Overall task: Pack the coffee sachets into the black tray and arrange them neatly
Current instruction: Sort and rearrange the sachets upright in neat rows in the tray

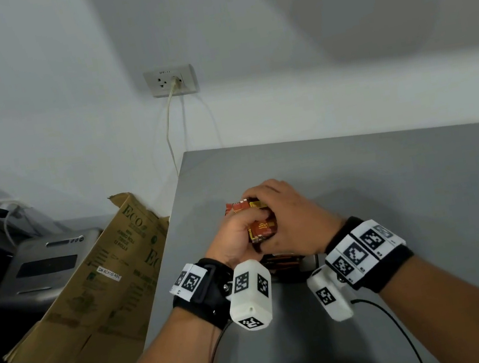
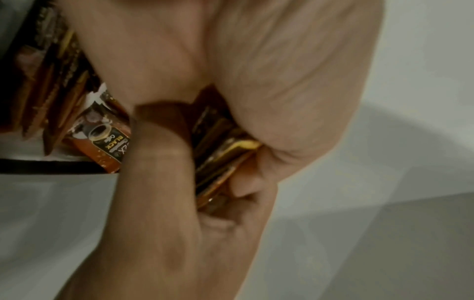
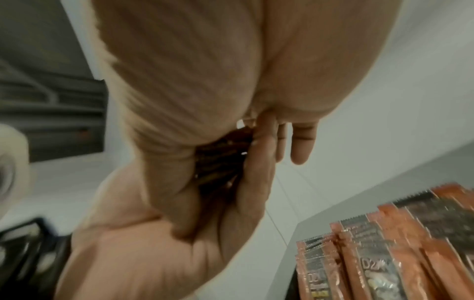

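Note:
Both hands meet over the grey table (image 1: pixel 405 186) around one bundle of orange-and-black coffee sachets (image 1: pixel 258 222). My left hand (image 1: pixel 234 234) grips the bundle from the left, fingers curled round it (image 2: pixel 220 160). My right hand (image 1: pixel 291 210) wraps over its top and right side, and the sachet ends (image 3: pixel 220 162) show between palm and fingers. Just below the hands lies the black tray (image 2: pixel 51 165), mostly hidden in the head view. Several sachets (image 3: pixel 397 243) stand in it side by side, one labelled BLACK (image 2: pixel 109 142).
A flattened brown cardboard box (image 1: pixel 106 280) leans off the table's left edge, beside a grey machine (image 1: pixel 48 268). A wall socket (image 1: pixel 170 80) has a cord hanging down behind the table. Black cables run from the wrist cameras across the table's near part.

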Motion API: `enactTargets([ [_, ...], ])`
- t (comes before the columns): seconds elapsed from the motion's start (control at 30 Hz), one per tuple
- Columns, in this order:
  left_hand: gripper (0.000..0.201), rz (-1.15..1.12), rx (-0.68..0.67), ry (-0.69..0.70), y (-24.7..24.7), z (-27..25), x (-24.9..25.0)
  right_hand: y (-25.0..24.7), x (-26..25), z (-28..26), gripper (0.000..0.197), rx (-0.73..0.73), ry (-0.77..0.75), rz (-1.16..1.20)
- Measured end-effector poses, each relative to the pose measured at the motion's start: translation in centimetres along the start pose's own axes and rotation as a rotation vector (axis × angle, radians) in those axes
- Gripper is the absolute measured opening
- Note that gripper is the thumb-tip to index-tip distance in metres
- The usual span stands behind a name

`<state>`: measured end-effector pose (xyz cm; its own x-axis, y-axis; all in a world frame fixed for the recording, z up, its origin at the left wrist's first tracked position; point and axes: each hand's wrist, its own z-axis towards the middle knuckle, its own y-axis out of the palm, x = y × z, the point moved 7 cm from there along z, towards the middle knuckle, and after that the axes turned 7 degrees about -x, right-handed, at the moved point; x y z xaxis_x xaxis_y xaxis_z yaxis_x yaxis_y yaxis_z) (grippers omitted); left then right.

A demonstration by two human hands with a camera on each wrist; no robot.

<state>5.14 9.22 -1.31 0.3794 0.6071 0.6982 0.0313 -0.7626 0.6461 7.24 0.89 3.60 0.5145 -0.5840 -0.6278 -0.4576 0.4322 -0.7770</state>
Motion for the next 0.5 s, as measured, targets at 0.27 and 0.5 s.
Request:
enactTargets([
  [0.27, 0.056, 0.092, -0.004, 0.017, -1.2, 0.4, 1.1, -0.6, 3.9, -0.9, 0.056, 0.111, 0.192, 0.699],
  [0.5, 0.033, 0.115, 0.041, 0.016, -1.1, 0.6, 0.6, -1.8, 4.1, -1.4, 0.021, 0.293, 0.198, 0.527],
])
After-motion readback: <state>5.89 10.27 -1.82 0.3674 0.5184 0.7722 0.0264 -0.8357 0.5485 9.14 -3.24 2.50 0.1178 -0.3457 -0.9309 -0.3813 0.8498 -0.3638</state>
